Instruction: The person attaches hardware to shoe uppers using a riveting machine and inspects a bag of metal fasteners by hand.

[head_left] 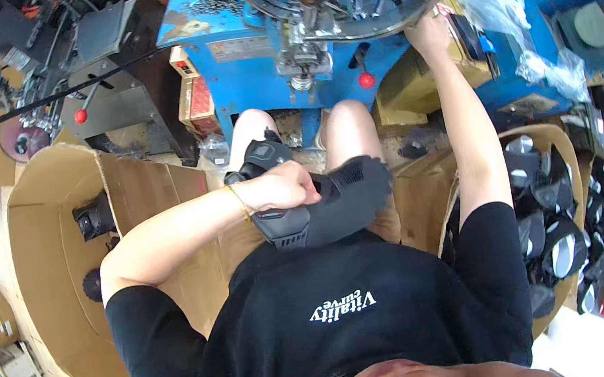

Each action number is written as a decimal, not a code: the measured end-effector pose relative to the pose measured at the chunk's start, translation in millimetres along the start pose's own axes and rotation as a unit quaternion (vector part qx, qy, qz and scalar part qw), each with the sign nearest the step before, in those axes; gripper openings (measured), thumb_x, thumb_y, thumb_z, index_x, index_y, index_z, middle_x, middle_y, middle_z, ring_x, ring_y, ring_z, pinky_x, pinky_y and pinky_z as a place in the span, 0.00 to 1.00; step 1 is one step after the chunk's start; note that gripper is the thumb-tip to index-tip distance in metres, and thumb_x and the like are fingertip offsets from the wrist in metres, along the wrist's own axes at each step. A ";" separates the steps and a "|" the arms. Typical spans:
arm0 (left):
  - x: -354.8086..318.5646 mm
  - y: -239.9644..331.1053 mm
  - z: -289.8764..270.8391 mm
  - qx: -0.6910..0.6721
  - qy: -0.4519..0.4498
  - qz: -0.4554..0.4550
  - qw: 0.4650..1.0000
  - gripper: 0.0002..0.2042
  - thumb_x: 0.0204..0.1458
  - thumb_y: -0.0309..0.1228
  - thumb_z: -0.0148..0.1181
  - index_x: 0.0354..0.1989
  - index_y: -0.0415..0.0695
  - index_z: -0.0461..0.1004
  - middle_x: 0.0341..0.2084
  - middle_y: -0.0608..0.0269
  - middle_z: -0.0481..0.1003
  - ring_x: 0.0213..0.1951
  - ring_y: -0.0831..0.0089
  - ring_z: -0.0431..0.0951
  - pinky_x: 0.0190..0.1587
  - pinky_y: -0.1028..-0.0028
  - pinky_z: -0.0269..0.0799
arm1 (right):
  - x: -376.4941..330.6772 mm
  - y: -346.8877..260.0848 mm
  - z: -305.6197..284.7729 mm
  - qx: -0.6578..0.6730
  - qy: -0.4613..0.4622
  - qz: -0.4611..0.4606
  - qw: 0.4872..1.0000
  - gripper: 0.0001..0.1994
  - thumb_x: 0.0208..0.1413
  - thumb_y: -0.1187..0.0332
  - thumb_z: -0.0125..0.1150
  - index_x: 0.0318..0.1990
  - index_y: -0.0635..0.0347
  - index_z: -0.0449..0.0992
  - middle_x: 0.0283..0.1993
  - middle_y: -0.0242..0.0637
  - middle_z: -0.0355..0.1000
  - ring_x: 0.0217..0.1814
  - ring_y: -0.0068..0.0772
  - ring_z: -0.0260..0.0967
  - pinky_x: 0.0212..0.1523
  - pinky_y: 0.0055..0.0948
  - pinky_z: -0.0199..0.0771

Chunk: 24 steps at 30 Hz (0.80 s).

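My left hand (287, 188) is closed on a black boot (345, 201) that lies across my lap. The boot's ridged toe end points right, and a buckle-like black part sticks up beside my wrist. My right arm stretches forward, and my right hand (430, 33) is at the right side of a blue machine (237, 71), beneath its curved metal rail. Its fingers are partly hidden there, so what they touch cannot be made out. The machine's metal head (305, 59) stands in front of my knees, above the boot.
Small dark parts (214, 2) are heaped on the machine's blue top. A red-knobbed lever (366, 80) juts from its front. At left stands a deep cardboard box (59, 255) with a few black items; at right, another box (580, 200) holds several black shoes. Clear plastic bags (491, 2) lie at far right.
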State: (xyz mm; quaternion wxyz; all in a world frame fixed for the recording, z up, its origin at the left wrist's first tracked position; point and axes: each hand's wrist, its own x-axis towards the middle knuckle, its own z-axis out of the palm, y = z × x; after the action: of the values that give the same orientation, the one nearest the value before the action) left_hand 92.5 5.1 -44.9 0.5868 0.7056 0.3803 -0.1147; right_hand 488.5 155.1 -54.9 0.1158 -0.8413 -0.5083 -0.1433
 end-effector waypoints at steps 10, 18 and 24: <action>0.4 -21.3 4.0 0.144 0.208 0.187 0.949 0.13 0.50 0.36 0.62 0.24 0.38 0.73 0.22 0.53 0.72 0.33 0.53 0.76 0.36 0.61 0.70 | -156.5 -28.4 -112.2 0.259 0.008 -0.127 0.957 0.21 0.56 0.54 0.60 0.19 0.61 0.70 0.16 0.41 0.67 0.17 0.45 0.65 0.23 0.40 0.65; -1.3 59.3 -111.4 0.231 0.557 0.364 0.710 0.05 0.47 0.24 0.60 0.32 0.39 0.76 0.27 0.54 0.72 0.32 0.54 0.75 0.33 0.63 0.71 | -272.3 -36.5 -138.7 0.381 -0.349 0.072 0.853 0.28 0.57 0.50 0.58 0.15 0.66 0.73 0.09 0.34 0.63 0.13 0.20 0.60 0.17 0.27 0.61; 49.0 60.7 -151.5 0.242 0.566 0.413 0.671 0.07 0.46 0.23 0.62 0.34 0.39 0.78 0.29 0.55 0.73 0.34 0.56 0.76 0.38 0.65 0.72 | -276.5 -27.1 -132.5 0.425 -0.365 0.081 0.824 0.22 0.58 0.56 0.60 0.19 0.65 0.74 0.13 0.31 0.67 0.15 0.17 0.62 0.18 0.24 0.60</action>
State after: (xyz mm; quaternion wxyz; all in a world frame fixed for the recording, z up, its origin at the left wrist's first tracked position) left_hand 123.7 162.1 13.4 0.0544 0.8375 0.2679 0.4731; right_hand 325.7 -104.9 -29.2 0.2790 -0.7377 -0.4541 0.4145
